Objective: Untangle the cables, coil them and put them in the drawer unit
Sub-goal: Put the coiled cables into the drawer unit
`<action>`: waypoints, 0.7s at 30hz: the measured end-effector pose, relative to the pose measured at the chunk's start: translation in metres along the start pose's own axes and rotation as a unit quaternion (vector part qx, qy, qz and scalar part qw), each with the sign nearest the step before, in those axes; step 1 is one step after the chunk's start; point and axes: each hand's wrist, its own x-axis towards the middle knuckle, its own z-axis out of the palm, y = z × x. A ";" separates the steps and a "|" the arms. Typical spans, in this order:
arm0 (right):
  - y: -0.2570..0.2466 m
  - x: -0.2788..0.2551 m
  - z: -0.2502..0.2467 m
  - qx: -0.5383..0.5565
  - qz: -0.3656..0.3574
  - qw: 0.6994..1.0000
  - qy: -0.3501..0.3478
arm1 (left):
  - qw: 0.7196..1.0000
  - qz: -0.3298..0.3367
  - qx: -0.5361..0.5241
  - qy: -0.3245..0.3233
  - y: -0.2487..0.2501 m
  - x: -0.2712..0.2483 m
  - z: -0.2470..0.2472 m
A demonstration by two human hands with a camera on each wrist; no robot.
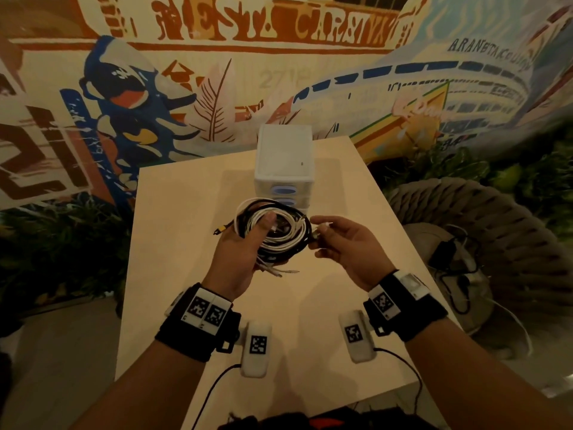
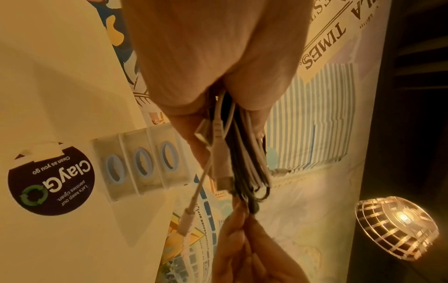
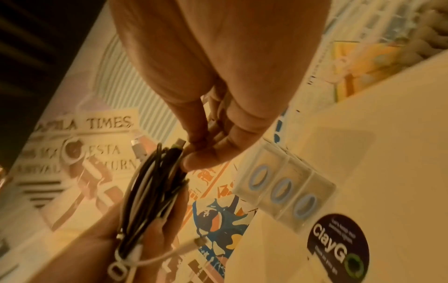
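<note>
1. Left hand (image 1: pixel 240 249), fingers curled round the cable bundle (image 1: pixel 273 234): black and white cables lay wound together in one mixed coil, held in the air above the tabletop (image 1: pixel 173 274), just in front of the drawer unit (image 1: pixel 283 162). The thumb pressed across the inside of the loop. Should that pressure have slackened, the loops would probably have sprung apart and re-tangled.

2. Right hand (image 1: pixel 344 243), fingers narrowed in a pinch on a connector end (image 3: pixel 180 143) at the coil's right edge. A sharp pull there risked tightening a crossing among the strands instead of freeing one cable, since black and white runs overlapped throughout.

3. Loose ends: a yellow-tipped plug (image 1: pixel 224 228) stuck out at the left, and white connector ends (image 1: pixel 276 271) hung below the palm. These could have snagged on the coil as a strand was drawn out, or caught on a drawer front later.

4. The drawer unit, three drawers with blue oval handles (image 2: pixel 139 167), all appeared closed. With both hands occupied, opening one would have meant freeing a hand, the likeliest moment for the coil to collapse.

5. The drawers looked shallow; a bulky mixed coil might not have fitted, or might have jammed the drawer.

6. Whether any cable was already fully separated could not be told.
</note>
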 end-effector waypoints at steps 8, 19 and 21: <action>-0.012 0.004 0.020 -0.013 -0.080 0.992 0.092 | 0.999 -0.025 -0.012 -0.041 0.003 0.000 -0.001; -0.013 -0.002 0.057 0.000 0.005 0.999 -0.054 | 0.997 0.069 0.015 0.039 -0.001 0.002 0.000; -0.014 -0.004 0.061 -0.031 -0.034 0.996 -0.081 | 0.995 0.084 0.017 0.049 -0.001 0.000 0.002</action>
